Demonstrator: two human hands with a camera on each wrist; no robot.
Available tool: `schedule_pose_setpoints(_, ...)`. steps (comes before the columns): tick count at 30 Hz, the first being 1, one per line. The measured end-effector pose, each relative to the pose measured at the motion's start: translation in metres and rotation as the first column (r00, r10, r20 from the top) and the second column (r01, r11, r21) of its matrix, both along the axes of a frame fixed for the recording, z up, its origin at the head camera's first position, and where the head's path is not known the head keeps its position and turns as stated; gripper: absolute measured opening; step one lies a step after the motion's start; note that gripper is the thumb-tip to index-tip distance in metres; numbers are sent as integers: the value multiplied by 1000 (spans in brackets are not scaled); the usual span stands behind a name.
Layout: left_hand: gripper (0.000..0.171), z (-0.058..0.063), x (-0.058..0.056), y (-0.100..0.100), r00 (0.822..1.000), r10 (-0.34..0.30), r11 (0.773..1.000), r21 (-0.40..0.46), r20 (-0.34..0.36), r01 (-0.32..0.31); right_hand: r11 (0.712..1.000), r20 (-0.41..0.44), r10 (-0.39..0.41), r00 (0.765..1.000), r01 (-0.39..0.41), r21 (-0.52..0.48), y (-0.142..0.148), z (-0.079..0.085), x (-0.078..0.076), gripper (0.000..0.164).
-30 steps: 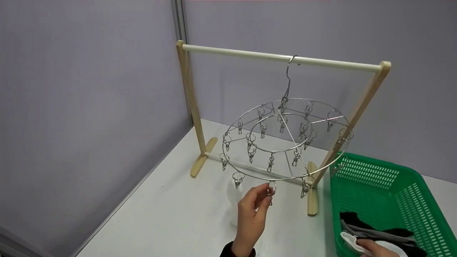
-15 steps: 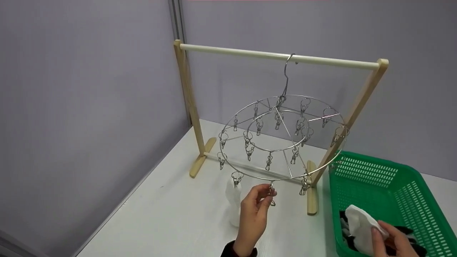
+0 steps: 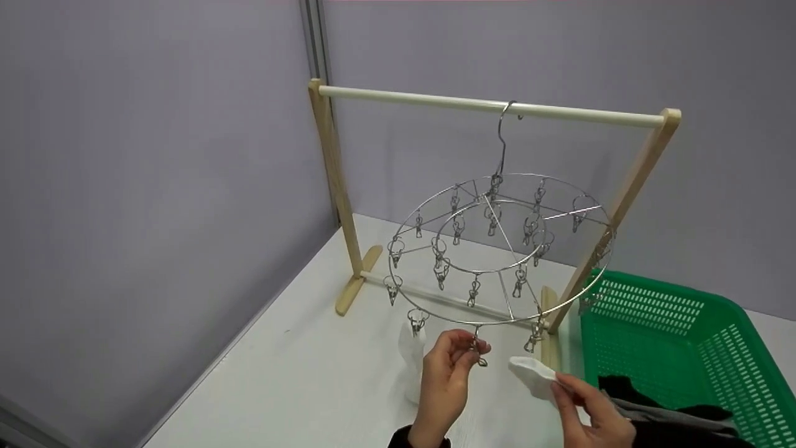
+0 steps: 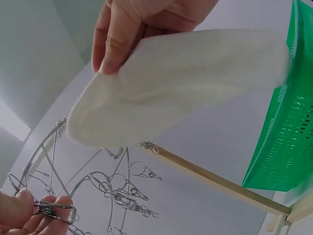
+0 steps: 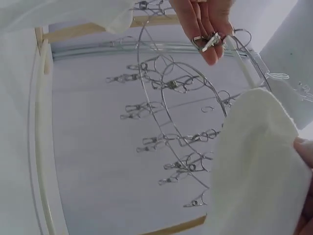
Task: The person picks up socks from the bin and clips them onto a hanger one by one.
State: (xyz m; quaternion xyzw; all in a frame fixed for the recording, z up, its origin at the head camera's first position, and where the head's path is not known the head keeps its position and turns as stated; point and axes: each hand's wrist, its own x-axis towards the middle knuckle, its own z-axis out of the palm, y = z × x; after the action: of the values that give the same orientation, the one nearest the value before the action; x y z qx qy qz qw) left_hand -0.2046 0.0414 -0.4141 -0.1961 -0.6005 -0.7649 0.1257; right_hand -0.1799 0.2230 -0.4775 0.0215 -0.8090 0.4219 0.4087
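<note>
My left hand [image 3: 446, 379] pinches a metal clip [image 3: 482, 361] at the front rim of a round wire hanger [image 3: 460, 320]. In the left wrist view that clip [image 4: 49, 208] lies between thumb and fingers. My right hand [image 3: 591, 407] holds a white sock [image 3: 532, 373] by its edge, to the right of the left hand and just below the hanger's rim. The right wrist view shows the sock [image 5: 259, 166] spread flat, with the thumb on it. Another white sock [image 3: 411, 361] hangs from the clip left of my left hand.
The hanger hooks over the white bar [image 3: 423, 98] of a wooden stand [image 3: 336, 168]. A green basket [image 3: 703, 295] with black and grey cloth items [image 3: 671, 410] stands on the right of the white table [image 3: 298, 379]. Several other clips dangle around both hanger rings.
My right hand has lifted the white sock out of the basket and carried it left, near the left hand. The left hand stays on its clip, which has turned slightly.
</note>
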Motion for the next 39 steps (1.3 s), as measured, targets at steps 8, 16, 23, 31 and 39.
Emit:
schedule_pose_setpoints(8,14,0,5,-1,998,-49,996,74,30,46,991,-43,98,994,-94,91,-49,34,6,24)
schedule_pose_setpoints(16,13,4,7,2,991,-48,998,-35,-128,44,978,-38,159,987,-152,144,-49,24,-4,26)
schedule_pose_setpoints(23,17,0,5,3,979,-10,989,-149,-206,-21,979,-86,135,987,-119,166,-51,27,-2,28)
schedule_pose_setpoints(31,18,-18,-3,6,982,-39,979,-203,-183,1,981,-174,149,973,-123,151,-63,46,5,31)
schedule_pose_setpoints(39,24,-19,-3,7,973,-12,973,-226,-231,-41,972,-203,195,959,-162,171,-59,33,-2,25)
